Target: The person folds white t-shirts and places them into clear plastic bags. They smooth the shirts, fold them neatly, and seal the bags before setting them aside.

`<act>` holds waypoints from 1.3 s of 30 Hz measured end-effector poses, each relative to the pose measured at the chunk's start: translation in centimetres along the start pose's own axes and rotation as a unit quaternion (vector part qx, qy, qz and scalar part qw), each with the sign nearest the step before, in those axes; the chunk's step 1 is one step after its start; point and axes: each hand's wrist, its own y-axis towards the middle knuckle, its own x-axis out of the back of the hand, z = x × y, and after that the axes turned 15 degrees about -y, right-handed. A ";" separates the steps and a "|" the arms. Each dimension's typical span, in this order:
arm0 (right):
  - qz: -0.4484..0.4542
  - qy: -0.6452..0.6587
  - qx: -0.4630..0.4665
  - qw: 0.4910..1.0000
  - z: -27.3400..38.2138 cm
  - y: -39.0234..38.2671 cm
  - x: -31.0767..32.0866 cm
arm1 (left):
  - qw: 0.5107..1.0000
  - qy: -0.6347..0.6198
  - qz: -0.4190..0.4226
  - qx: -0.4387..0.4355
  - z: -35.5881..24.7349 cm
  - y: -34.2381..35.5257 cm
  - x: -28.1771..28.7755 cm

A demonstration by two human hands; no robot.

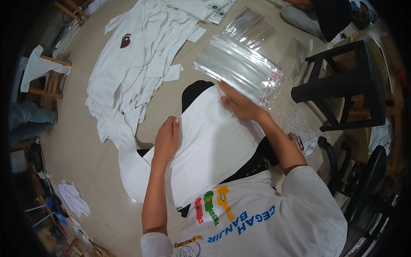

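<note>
A white cloth garment, seemingly a shirt (205, 141), lies spread across my lap. A sleeve-like length of it trails left toward the pile. At its left edge my left hand (167, 139) is closed on the cloth, fingers together and partly hidden. My right hand (241, 104) grips the far right edge, thumb on top and other fingers partly out of sight. Just beyond that hand lies a stack of clear plastic bags (239, 64) on the floor. A heap of white shirts (141, 55), one with a dark emblem, spreads out at the far left.
To the right stands a black plastic stool (342, 85), with a black chair base (338, 167) nearer. Folded, bagged garments (209, 8) lie at the far edge. Another person (317, 19) sits at the far right. White cloth scraps (73, 198) rest on the tiled floor at left.
</note>
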 end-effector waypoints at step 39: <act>0.342 0.363 -0.113 0.860 31.9 14.9 -18.5 | 0.772 -0.570 -0.206 0.191 15.3 -9.9 23.9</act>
